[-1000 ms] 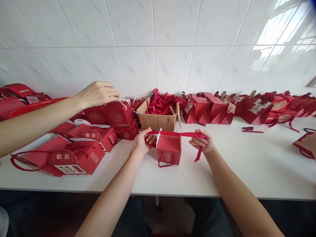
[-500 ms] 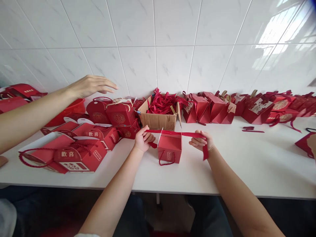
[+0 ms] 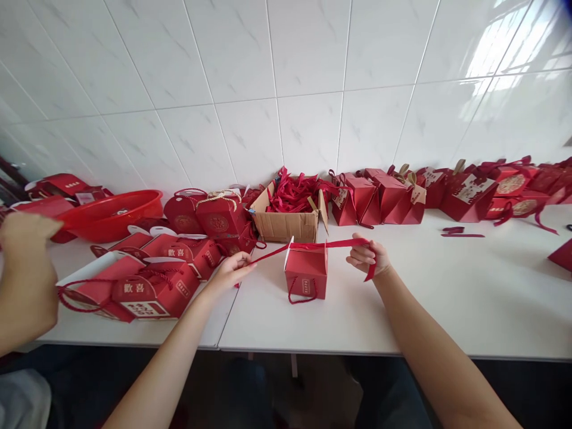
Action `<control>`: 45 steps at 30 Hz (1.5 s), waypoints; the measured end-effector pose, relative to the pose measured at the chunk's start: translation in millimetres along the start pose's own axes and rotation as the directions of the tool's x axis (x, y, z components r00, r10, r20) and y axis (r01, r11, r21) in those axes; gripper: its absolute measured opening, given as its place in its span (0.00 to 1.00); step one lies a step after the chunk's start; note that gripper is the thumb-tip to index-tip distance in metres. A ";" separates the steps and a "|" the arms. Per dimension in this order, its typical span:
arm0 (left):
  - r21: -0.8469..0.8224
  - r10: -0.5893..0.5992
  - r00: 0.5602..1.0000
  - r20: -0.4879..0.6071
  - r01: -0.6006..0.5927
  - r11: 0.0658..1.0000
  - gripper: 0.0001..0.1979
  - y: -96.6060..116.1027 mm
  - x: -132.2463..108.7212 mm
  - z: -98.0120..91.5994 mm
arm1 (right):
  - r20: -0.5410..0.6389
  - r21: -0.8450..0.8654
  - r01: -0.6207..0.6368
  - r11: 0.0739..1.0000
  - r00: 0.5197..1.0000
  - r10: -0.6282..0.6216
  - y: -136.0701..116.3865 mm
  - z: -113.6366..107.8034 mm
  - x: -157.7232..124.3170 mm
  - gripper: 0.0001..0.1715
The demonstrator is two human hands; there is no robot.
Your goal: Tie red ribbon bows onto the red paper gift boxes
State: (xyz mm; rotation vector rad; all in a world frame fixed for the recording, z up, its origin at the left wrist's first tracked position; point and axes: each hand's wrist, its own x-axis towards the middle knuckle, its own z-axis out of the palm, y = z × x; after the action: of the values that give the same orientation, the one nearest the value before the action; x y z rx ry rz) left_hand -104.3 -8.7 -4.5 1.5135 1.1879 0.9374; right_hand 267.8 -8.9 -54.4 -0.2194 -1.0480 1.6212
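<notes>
Background: white marbled tile wall (image 3: 313, 53) behind a white desk (image 3: 348, 322).
Small red box (image 3: 306, 271): upright on the desk, a rope handle hanging on its front.
Red ribbon (image 3: 342, 243): stretched across the top of the small red box; whether it threads through the side flaps cannot be told.
Step in hand: seemingly evening out the ribbon; the next move likely calls for a light, balanced pull, so the box does not tip.
Left hand (image 3: 230, 274): left of the small red box, fingers fairly straight, pinching one ribbon end.
Right hand (image 3: 369, 256): right of it, fingers curled closed around the other end, a tail hanging below.
Cardboard box (image 3: 286, 226): behind the small red box, heaped with loose ribbons (image 3: 297, 193).
</notes>
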 end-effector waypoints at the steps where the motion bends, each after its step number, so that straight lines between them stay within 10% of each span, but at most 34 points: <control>1: 0.013 0.007 1.000 -0.027 -0.006 1.000 0.15 -1.5 -3.9 -3.7 | -0.014 0.003 0.013 1.000 1.000 -0.013 -0.6 -0.3 0.1 0.35; 13: -0.020 0.077 0.929 -0.361 -0.090 0.996 0.22 -24.5 -34.6 -41.2 | -0.137 -0.018 0.051 0.999 0.989 -0.054 -6.0 -5.4 1.5 0.23; 22: 0.313 0.098 0.952 -0.292 -0.001 0.950 0.21 7.9 -44.6 -67.9 | -0.241 0.000 0.157 0.988 0.959 -0.152 -10.9 -2.6 2.9 0.18; 27: 0.190 0.092 0.925 -0.368 -0.023 0.982 0.18 13.0 -47.3 -73.3 | -0.283 -0.038 0.209 0.977 0.936 -0.211 -10.6 -5.8 3.2 0.24; 35: -0.201 0.367 0.793 -0.486 -0.510 0.836 0.11 79.7 -11.3 -41.7 | -0.233 -0.117 0.211 0.970 0.944 -0.233 -7.8 -13.2 -1.1 0.26; 45: -0.266 0.608 0.721 -0.331 -0.690 0.673 0.08 168.3 36.6 35.1 | -0.326 0.078 0.165 0.983 0.936 -0.131 0.3 -21.7 3.6 0.33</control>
State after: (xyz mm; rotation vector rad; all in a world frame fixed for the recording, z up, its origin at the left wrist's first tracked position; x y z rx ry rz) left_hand -23.1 8.2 150.5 1.5576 0.5138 1.7486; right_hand 280.1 5.2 -66.0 -0.3149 -0.7121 1.4408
